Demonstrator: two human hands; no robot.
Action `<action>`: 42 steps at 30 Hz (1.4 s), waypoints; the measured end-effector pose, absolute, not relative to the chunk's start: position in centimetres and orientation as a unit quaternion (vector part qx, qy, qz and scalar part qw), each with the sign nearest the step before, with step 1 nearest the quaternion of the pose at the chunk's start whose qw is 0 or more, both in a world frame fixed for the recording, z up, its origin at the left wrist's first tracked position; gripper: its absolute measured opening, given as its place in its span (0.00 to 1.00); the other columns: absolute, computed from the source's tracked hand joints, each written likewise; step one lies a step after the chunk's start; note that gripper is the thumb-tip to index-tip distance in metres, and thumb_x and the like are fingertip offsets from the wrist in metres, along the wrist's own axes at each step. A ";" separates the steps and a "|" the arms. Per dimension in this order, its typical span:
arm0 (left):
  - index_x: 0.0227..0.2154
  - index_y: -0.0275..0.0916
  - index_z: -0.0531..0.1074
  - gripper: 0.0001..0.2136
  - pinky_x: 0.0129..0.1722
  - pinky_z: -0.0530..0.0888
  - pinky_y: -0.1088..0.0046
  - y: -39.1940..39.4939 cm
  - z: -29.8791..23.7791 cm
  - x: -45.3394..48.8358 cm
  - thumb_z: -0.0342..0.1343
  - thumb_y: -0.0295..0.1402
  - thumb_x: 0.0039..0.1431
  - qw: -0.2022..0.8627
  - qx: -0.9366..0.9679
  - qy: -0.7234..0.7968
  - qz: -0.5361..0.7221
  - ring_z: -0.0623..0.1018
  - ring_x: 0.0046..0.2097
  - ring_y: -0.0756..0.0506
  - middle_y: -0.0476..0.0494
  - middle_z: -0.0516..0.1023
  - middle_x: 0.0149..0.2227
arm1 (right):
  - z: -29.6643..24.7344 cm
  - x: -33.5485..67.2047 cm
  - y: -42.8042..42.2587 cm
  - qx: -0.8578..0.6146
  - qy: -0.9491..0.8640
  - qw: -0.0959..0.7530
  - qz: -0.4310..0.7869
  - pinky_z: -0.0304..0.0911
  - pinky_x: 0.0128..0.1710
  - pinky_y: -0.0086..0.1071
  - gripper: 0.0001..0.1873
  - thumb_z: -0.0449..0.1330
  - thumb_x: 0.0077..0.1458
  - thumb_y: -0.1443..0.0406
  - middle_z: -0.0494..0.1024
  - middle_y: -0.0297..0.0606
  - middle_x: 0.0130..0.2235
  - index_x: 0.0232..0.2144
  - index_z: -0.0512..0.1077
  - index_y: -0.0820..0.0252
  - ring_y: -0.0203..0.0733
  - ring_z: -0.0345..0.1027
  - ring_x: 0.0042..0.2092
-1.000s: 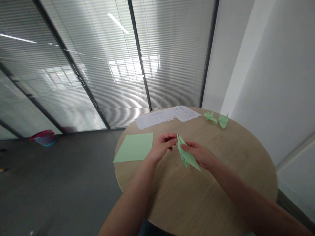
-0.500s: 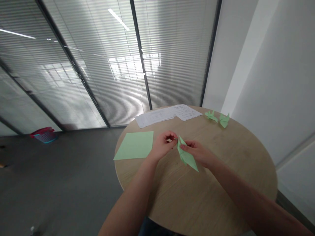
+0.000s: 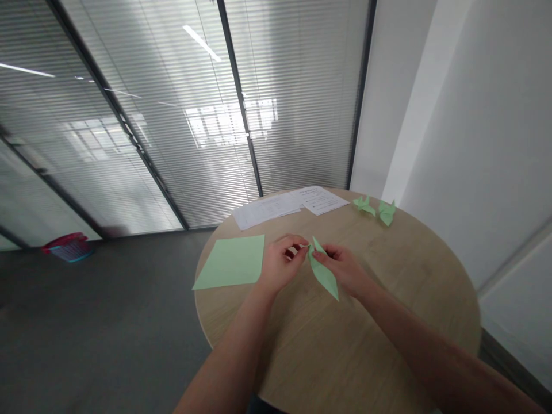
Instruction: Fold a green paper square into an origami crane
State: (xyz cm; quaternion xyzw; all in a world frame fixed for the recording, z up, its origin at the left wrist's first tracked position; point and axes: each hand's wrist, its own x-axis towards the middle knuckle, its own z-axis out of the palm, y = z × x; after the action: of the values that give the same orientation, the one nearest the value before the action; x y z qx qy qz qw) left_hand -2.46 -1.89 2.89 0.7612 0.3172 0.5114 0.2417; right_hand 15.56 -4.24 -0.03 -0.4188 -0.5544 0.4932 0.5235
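Note:
Over the middle of the round table, a folded piece of green origami paper [image 3: 324, 277] hangs between my hands, its long point toward me. My right hand [image 3: 342, 265] grips its right side, thumb on the near face. My left hand [image 3: 282, 260] pinches a small tip at its upper left edge with thumb and forefinger. The pinched bit is mostly hidden by the fingers. Left of my left hand lies a flat green sheet of paper [image 3: 233, 261].
Printed white sheets [image 3: 267, 211] lie along the far edge of the wooden table [image 3: 414, 299]. Two folded green paper figures [image 3: 387, 213] rest at the far right. A red and blue basket [image 3: 69, 247] stands on the floor at left. A glass wall with blinds [image 3: 297, 115] rises behind.
My left fingers have closed on the folded paper's upper tip, and the paper has turned slightly more upright. The whole view has shifted a little.

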 end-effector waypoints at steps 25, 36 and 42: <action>0.30 0.39 0.79 0.06 0.28 0.70 0.74 -2.0 2.4 -1.6 0.66 0.35 0.54 0.345 0.672 0.333 0.565 0.74 0.29 0.50 0.47 0.79 0.29 | -0.3 15.5 -4.6 -0.436 -0.604 0.507 0.434 0.60 0.33 0.36 0.21 0.64 0.53 0.46 0.77 0.38 0.31 0.35 0.81 0.56 0.45 0.68 0.33; 0.42 0.37 0.81 0.20 0.27 0.71 0.75 -1.6 3.1 -1.9 0.60 0.50 0.59 0.524 0.547 0.312 0.574 0.76 0.39 0.45 0.37 0.82 0.43 | 0.2 15.7 -4.8 -0.444 -0.554 0.533 0.460 0.58 0.31 0.35 0.23 0.66 0.50 0.44 0.74 0.37 0.29 0.32 0.78 0.58 0.42 0.64 0.30; 0.37 0.37 0.82 0.17 0.25 0.70 0.76 -1.4 2.2 -1.5 0.67 0.47 0.53 0.494 0.628 0.345 0.493 0.74 0.32 0.48 0.42 0.81 0.33 | 0.0 15.6 -4.7 -0.430 -0.552 0.534 0.475 0.58 0.30 0.35 0.22 0.67 0.51 0.45 0.74 0.36 0.29 0.33 0.79 0.58 0.41 0.63 0.29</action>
State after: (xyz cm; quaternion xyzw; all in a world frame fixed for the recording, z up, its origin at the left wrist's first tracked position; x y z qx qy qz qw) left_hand -1.54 -1.36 2.17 0.6282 0.3446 0.4929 0.4936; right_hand 15.59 -4.74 0.02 -0.4300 -0.5521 0.4749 0.5336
